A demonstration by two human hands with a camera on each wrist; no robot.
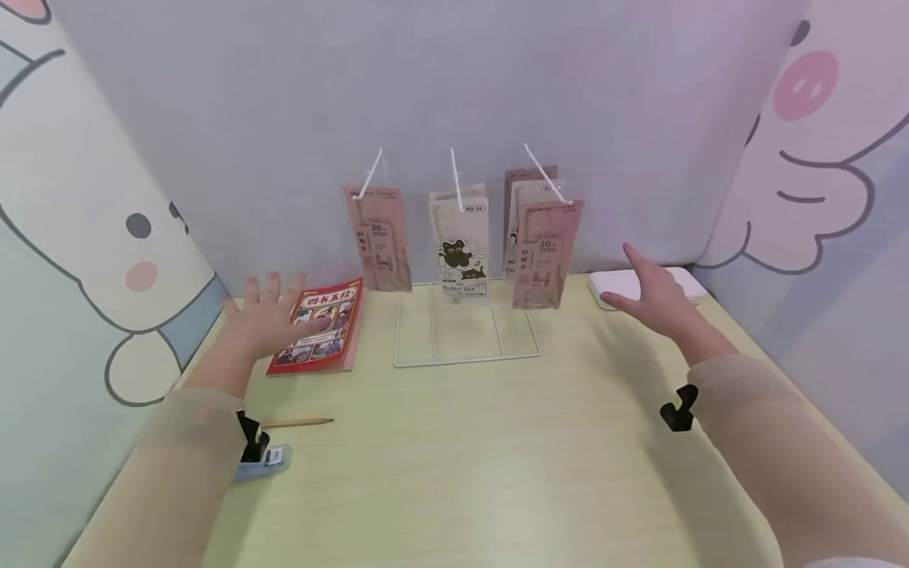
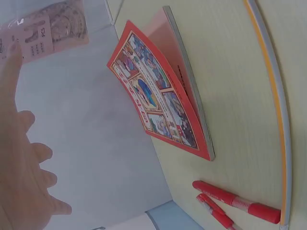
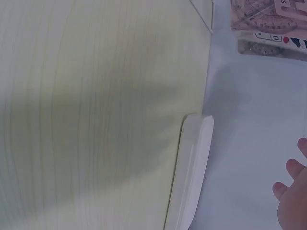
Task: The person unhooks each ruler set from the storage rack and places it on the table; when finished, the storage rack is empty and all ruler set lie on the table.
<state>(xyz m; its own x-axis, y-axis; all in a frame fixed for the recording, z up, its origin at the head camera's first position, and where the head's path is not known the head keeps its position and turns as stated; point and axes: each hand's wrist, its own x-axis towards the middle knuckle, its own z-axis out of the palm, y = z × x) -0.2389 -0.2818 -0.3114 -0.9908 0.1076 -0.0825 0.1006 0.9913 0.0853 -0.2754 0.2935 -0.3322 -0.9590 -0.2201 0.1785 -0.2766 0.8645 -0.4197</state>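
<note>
Aloft hover left hand (image 1: 264, 322) (splayed) and right hand (image 1: 659, 298).

This looks like a small booth set up as a stationery shop display: packaged ruler sets (image 1: 461, 256) hang from white hooks (image 1: 457, 180) near the head view's centre. Cartoon-printed side walls (image 1: 802, 150) enclose a pale tabletop (image 1: 469, 465) with a red book (image 1: 328, 347) and pencil (image 1: 305, 422) at left.
</note>
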